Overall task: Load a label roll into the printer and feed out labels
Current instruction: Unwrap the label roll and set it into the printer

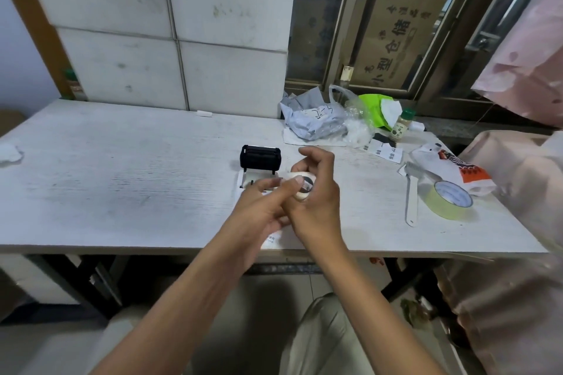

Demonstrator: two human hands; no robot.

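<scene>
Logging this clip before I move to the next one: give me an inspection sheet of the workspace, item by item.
Surface: white wood-grain table, scuffed and smudged.
Job's things: small white label printer with black lid raised, standing mid-table; white label roll with dark core, held above it, not yet loaded.
Clutter: yellowish tape roll, white plastic brush, grey mailer bag, clear plastic bag, green-capped spice bottle, printed snack packet, loose printed labels, all on the right.
Grippers: left hand and right hand both hold the roll.
Cables: nothing seen.
Surroundings: white tiled wall, window with cardboard boxes behind, pink cloth.
</scene>
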